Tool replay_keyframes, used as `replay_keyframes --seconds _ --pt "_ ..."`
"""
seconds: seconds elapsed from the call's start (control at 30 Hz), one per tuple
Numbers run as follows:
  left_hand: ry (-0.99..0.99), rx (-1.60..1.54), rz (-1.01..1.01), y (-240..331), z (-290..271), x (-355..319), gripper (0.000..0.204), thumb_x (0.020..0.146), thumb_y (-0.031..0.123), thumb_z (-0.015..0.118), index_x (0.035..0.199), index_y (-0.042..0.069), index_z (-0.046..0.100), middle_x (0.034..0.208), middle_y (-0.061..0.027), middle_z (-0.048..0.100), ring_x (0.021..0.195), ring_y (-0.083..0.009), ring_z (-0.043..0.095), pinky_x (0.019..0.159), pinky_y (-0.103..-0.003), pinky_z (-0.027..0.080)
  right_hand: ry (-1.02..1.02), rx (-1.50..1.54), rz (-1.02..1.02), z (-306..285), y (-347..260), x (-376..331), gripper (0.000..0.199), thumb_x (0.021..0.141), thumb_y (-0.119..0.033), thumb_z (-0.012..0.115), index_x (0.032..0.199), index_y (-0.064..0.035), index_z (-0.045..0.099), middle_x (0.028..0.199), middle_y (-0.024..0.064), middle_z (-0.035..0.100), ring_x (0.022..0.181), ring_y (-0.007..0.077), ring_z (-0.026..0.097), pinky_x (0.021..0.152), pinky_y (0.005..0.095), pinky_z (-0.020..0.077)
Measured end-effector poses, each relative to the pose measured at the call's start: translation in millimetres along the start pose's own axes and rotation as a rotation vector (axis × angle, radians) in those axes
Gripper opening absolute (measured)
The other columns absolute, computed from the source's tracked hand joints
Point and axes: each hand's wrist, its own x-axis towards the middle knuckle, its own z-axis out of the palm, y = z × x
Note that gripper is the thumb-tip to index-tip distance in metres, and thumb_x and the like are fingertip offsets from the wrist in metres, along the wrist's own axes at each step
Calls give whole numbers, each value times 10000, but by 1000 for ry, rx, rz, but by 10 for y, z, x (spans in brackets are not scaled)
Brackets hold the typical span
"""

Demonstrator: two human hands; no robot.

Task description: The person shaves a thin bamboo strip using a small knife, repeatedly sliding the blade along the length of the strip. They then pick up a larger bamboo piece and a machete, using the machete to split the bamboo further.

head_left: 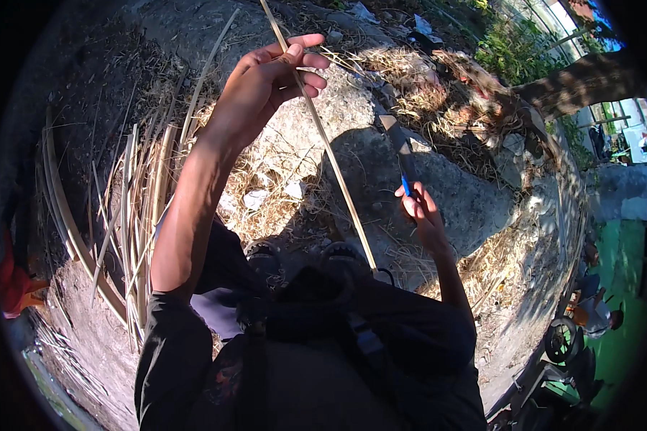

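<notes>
My left hand (277, 75) is raised at the upper middle and pinches a long, thin bamboo strip (330, 154) between thumb and fingers. The other fingers are loosely curled and partly spread. From beyond the top edge the strip slants down to the right, its lower end close to my lap. To the right of it, my right hand (423, 210) is closed around the handle of a knife (395, 140), which has a blue part just above the fingers. The blade points up and away, apart from the strip. Most of the handle is hidden in the hand.
Several long split strips (131, 215) lie in a heap at my left. Pale shavings (266, 194) cover the ground around my feet. A tree trunk (589, 86) leans at the upper right. Farther off are a motorcycle wheel (561, 340) and a person (598, 310); red clothing (14, 284) shows far left.
</notes>
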Motion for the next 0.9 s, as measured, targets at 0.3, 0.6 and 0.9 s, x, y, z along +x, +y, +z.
replay_keyframes --seconds 0.3,0.6,0.9 --pt "-28 -185 -70 -102 37 66 432 1130 183 423 1471 -71 505 970 6 651 747 -83 551 722 -226 483 -362 -296 -229 395 -1299 -8 263 1102 -199 511 1146 20 650 794 57 605 712 133 575 679 295 472" --pt "42 -297 -32 -111 115 35 387 1117 225 465 1384 -20 602 803 8 582 568 -86 496 554 -230 399 -312 -537 -331 836 -1710 395 139 1041 -128 635 1111 -9 642 818 98 653 713 139 611 667 311 481" --pt "105 -333 115 14 94 53 446 1147 267 366 1387 -67 535 574 39 354 468 -77 356 472 -241 350 -220 -488 -437 1078 -1858 607 161 991 -153 708 1037 -1 737 831 85 727 669 146 644 646 293 500"
